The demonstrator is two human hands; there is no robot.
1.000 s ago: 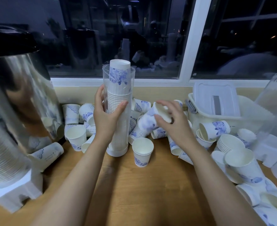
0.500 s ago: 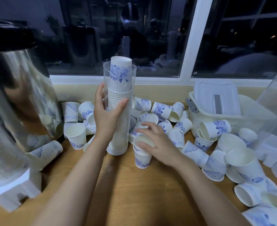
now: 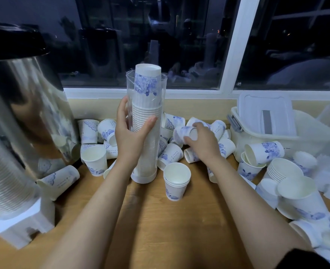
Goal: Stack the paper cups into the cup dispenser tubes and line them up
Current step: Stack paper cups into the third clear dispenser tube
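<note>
The dispenser tube (image 3: 149,162) stands upright on the table (image 3: 160,230), nearly full, my left hand (image 3: 130,136) still wrapped round it. My right hand (image 3: 203,141) has left the short stack (image 3: 176,181) standing free beside the tube and now grips a tipped cup (image 3: 182,133) in the pile behind. Cup lettering's too small to read.

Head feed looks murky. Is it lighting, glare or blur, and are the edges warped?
Head view: dim, bluish light; the window mirrors the room and the urn reflects nearby cups; wide-angle warps the edges, so the window post leans; the tube in the left hand is sharp, the right hand and its cup slightly soft.
</note>
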